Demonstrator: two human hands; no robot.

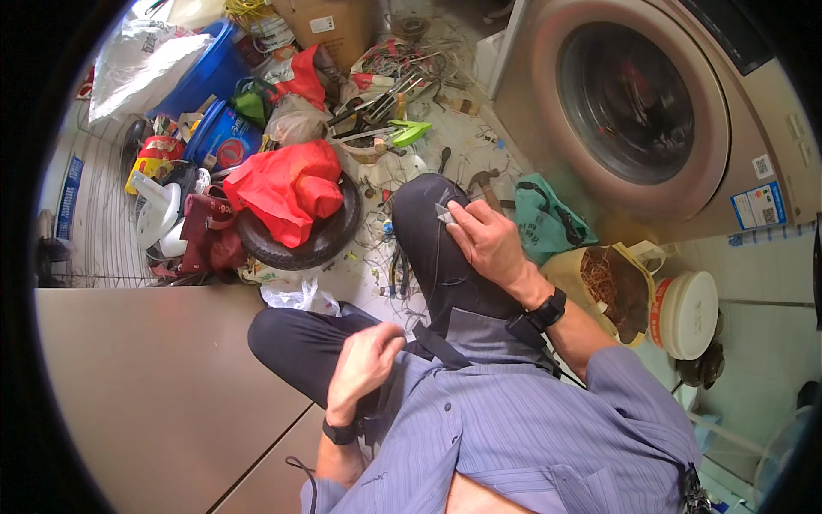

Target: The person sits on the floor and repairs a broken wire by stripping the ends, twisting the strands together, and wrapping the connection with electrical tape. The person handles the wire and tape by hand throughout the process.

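Observation:
My right hand rests on my right knee, its fingertips closed on a small grey, angular flat piece. What that piece is made of cannot be told. Over my left thigh, my left hand is curled, with thumb and fingers close together; whatever may be in it is hidden. Dark trousers cover both bent legs. Just beyond the right knee, a hammer lies on the floor. A clear plastic bag sits past my left knee.
A washing machine stands at the right, near a teal bag, a bag of copper-coloured wire and a white bucket. Ahead left are a tyre under red cloth, blue tubs and scattered wire scraps.

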